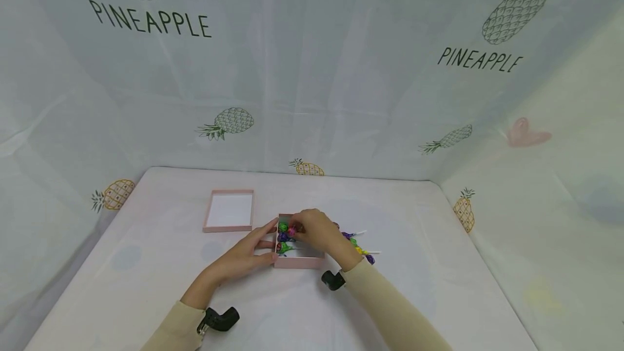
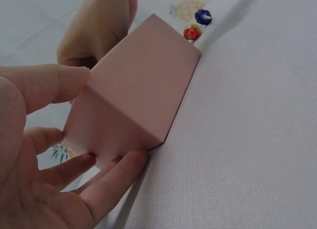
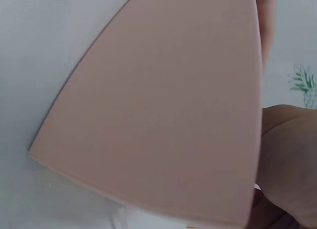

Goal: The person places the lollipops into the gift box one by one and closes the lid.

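Observation:
A pink open box [image 1: 299,264] stands on the table with several wrapped lollipops inside, among them a green lollipop [image 1: 283,227]. My left hand [image 1: 244,253] rests against the box's left side, fingers spread and thumb by the near corner; the left wrist view shows the fingertips [image 2: 131,162] on the pink wall. From the right, my right hand [image 1: 317,230] reaches over the rim into the box, its curled fingers at a pink lollipop [image 1: 292,231]. In the right wrist view the box wall [image 3: 158,105] hides the fingertips.
The box's pink-rimmed lid [image 1: 229,228] lies behind and left of it, white inside up. More lollipops [image 1: 359,250] lie on the table right of the box, partly behind the right wrist. A pineapple-print curtain [image 1: 312,69] rises beyond the table's far edge.

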Demonstrator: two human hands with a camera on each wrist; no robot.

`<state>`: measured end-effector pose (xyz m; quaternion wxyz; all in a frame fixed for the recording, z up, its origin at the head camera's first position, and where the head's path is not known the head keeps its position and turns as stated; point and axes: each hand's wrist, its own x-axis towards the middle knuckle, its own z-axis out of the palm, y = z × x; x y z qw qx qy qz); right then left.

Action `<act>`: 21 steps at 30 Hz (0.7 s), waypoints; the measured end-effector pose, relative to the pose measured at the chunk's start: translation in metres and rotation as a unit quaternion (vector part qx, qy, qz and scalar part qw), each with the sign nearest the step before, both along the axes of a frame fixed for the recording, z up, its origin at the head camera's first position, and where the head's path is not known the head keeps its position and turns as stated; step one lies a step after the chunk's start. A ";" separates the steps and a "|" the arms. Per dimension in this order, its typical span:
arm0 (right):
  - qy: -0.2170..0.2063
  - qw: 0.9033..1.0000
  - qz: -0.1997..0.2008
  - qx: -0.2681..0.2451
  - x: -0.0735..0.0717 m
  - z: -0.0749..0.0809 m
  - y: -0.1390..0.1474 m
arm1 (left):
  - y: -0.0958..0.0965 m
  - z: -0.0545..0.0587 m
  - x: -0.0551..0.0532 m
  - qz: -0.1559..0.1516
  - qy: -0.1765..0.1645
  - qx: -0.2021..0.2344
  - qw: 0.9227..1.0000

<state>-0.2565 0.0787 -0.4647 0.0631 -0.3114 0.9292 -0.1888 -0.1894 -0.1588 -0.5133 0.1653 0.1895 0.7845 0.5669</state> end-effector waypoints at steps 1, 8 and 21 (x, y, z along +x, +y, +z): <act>0.003 1.000 0.001 0.003 0.000 -0.001 0.000 | 0.000 0.000 0.000 0.000 0.001 -0.001 1.000; 0.016 1.000 0.007 0.012 0.002 -0.003 -0.003 | 0.000 -0.002 -0.001 -0.005 0.008 0.002 1.000; 0.022 1.000 0.004 0.014 0.005 -0.005 -0.005 | -0.001 -0.003 -0.002 -0.008 0.010 0.003 1.000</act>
